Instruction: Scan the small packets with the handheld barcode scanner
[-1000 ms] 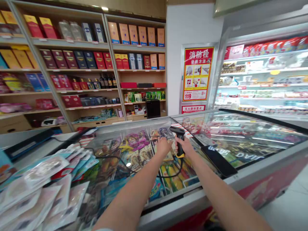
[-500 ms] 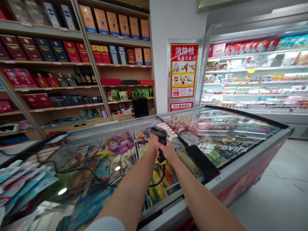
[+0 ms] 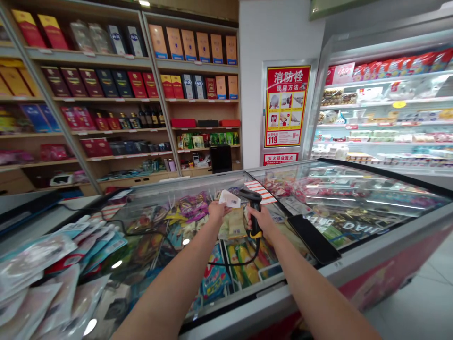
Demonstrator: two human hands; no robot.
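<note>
My right hand (image 3: 261, 219) is wrapped round the handle of a black and yellow barcode scanner (image 3: 256, 208). A dark cable (image 3: 244, 262) loops from the scanner's base toward the left. To its left, my left hand (image 3: 218, 210) pinches a small white packet (image 3: 229, 199) with a printed barcode. The scanner's head points toward the packet, a short gap apart. Both hands are above the glass top of a chest freezer (image 3: 198, 311), which holds colourful packaged goods seen through the glass.
A black phone-like slab (image 3: 313, 239) lies on the freezer's right part. Several flat plastic packets (image 3: 53, 264) are piled at the left. Shelves with boxed goods (image 3: 123, 85) stand behind, a red fire-hydrant poster (image 3: 287, 106) hangs on the wall, and a lit refrigerated display (image 3: 385, 118) is at right.
My hands, close together around the scanner before, are now apart. My left hand has moved left with the white packet, now plainly in sight. The view has turned left.
</note>
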